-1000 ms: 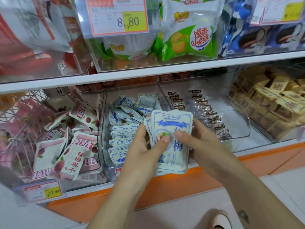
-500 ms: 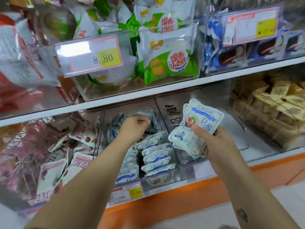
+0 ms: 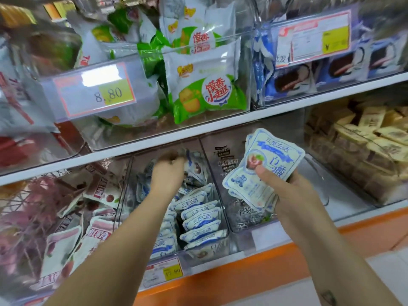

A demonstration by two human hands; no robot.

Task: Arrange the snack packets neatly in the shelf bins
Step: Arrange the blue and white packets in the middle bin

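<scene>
While the right hand (image 3: 293, 195) grips a stack of blue-and-white packets (image 3: 267, 164), thumb pressed across the front face and fingers curled behind, the stack is held tilted in front of the lower shelf, outside any bin. Left hand (image 3: 167, 173) is reached into the middle bin (image 3: 221, 241), back of the hand upward, fingers curled down among the loose packets (image 3: 196, 166) at the rear; blur prevents telling whether it has one in its hold. Held stack sits to the right of the left hand, apart from it, and covers part of the adjoining clear bin (image 3: 231, 140)

Middle bin contents: the same blue-and-white kind, a front row (image 3: 201, 217) standing on edge one behind another, the rear ones lying at odd angles. Yellow price label (image 3: 172, 271) reading 17.80 is fixed below this bin. Adjoining clear bin to the right holds transparent packets with black lettering (image 3: 224, 161). Wire basket (image 3: 26, 195) to the left holds red-and-white packets (image 3: 99, 228), disordered. Far right bin holds tan packets (image 3: 364, 138)

Upper level, above a white shelf board (image 3: 220, 125): green-and-white bags (image 3: 205, 93) beside a price label reading 8.80 (image 3: 95, 93); blue packets (image 3: 295, 78) to the right. Orange base strip (image 3: 242, 279) runs under the lower shelf
</scene>
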